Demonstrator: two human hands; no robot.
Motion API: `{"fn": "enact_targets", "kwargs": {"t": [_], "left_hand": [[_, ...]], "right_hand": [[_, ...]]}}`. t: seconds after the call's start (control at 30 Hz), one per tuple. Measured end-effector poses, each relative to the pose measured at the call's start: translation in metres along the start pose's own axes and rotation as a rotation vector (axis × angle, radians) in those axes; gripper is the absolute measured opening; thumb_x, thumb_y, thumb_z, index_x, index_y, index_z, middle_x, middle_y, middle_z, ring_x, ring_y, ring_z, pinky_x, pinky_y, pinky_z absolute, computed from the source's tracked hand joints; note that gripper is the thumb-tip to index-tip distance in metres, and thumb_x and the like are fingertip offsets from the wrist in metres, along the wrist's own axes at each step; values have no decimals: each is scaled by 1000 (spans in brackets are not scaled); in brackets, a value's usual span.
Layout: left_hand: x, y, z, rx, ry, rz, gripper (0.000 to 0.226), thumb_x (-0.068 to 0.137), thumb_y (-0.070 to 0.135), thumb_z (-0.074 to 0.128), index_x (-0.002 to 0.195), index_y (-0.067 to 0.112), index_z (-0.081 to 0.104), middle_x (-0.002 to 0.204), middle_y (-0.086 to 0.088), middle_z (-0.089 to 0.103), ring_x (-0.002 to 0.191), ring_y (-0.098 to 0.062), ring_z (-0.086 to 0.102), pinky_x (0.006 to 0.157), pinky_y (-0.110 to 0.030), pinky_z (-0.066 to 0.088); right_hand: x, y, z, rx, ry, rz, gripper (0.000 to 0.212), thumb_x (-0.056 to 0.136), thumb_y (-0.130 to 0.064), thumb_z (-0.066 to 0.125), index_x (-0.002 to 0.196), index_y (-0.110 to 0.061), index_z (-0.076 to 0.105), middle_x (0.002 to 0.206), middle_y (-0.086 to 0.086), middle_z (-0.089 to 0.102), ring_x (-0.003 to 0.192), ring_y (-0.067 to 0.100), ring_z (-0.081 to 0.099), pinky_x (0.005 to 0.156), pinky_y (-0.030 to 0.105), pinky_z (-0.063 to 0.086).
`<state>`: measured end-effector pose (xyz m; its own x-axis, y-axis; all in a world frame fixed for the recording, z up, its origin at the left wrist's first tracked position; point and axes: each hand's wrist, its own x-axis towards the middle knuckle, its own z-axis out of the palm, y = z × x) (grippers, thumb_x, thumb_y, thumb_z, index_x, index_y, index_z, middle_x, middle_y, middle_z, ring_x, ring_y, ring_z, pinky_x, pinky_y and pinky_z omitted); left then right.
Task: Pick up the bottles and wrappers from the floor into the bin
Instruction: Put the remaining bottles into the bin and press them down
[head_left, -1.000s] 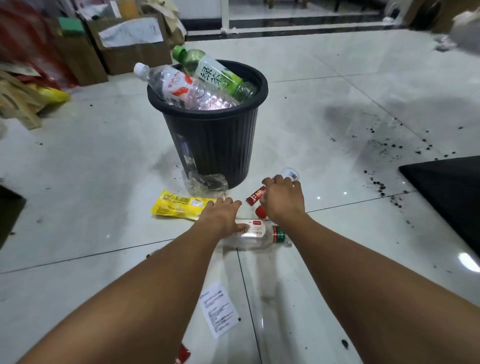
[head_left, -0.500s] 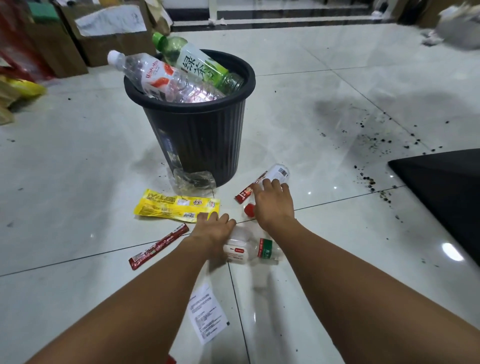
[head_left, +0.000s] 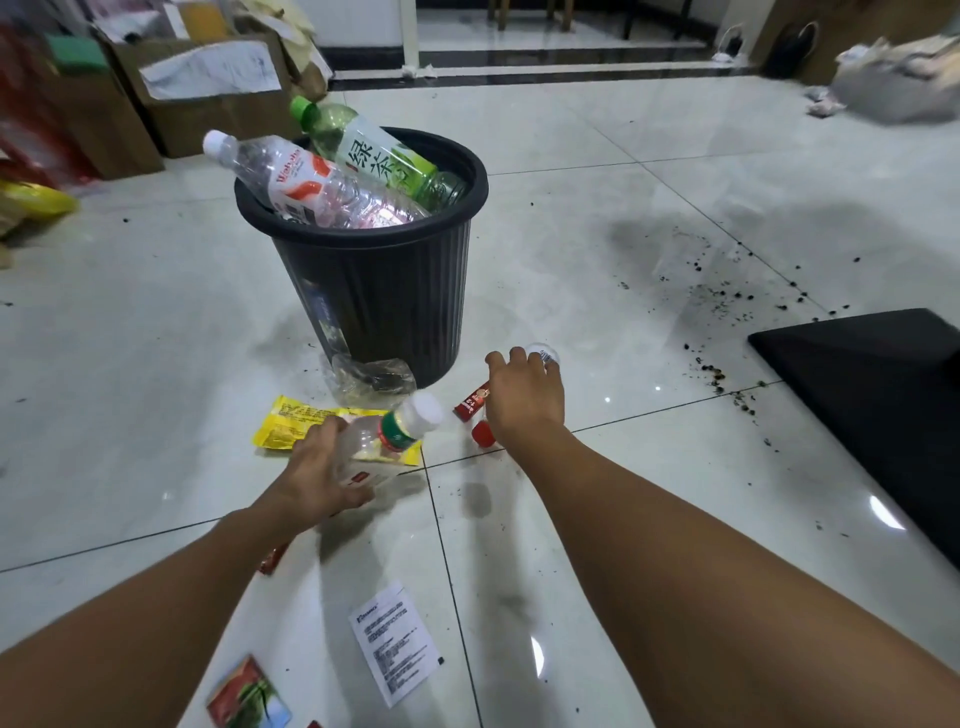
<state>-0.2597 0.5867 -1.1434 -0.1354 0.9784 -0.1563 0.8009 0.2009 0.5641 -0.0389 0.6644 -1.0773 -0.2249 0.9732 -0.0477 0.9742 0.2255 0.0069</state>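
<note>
Left hand (head_left: 317, 478) grips a white-capped bottle (head_left: 395, 436). Right hand (head_left: 524, 400) covers a red-capped bottle (head_left: 544, 356), grasp unclear. Beyond both, the bin (head_left: 379, 301) holds a water bottle (head_left: 311, 182) and a green-tea bottle (head_left: 379, 161).

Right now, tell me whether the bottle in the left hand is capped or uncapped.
Capped. The clear bottle, gripped by the left hand, carries a white cap on its neck, above the green label band.

Bin (head_left: 374, 291): black, vertically ribbed. Inside the bin: green-capped bottle (head_left: 384, 161) with a green-and-white label, and a clear bottle (head_left: 306, 182) with a white cap and red-and-white label. In front of the bin: yellow wrapper (head_left: 296, 426) with dark print; small clear bottle (head_left: 395, 436) with a white cap and green-and-red neck band; red sachet (head_left: 472, 402); red cap (head_left: 483, 434). Floor (head_left: 156, 312): glossy white tiles, dark joints, black specks right of the bin.
</note>
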Motion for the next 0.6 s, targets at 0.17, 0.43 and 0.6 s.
{"fn": "enact_targets", "kwargs": {"t": [0.17, 0.43, 0.6], "left_hand": [[-6, -13, -11, -137, 53, -40, 67, 64, 22, 87, 112, 15, 42, 112, -9, 52, 100, -24, 51, 77, -32, 43], [4, -21, -19, -11, 107, -133, 78, 61, 24, 87, 123, 11, 42, 118, -12, 49, 109, -29, 46, 84, -37, 42], [10, -29, -13, 28, 112, -149, 80, 64, 26, 85, 128, 11, 39, 122, -13, 46, 115, -30, 41, 88, -39, 42]], "right_hand": [[2, 7, -5, -49, -34, 1, 60, 85, -17, 60, 140, -16, 35, 139, 10, 41, 132, 28, 36, 111, 39, 24], [9, 13, 8, -102, -121, -85, 61, 88, -12, 56, 143, -19, 32, 143, 9, 37, 135, 28, 32, 114, 39, 23], [20, 9, 29, -187, -155, -213, 59, 87, -20, 60, 142, -23, 36, 146, 9, 34, 138, 29, 27, 113, 43, 20]]}}
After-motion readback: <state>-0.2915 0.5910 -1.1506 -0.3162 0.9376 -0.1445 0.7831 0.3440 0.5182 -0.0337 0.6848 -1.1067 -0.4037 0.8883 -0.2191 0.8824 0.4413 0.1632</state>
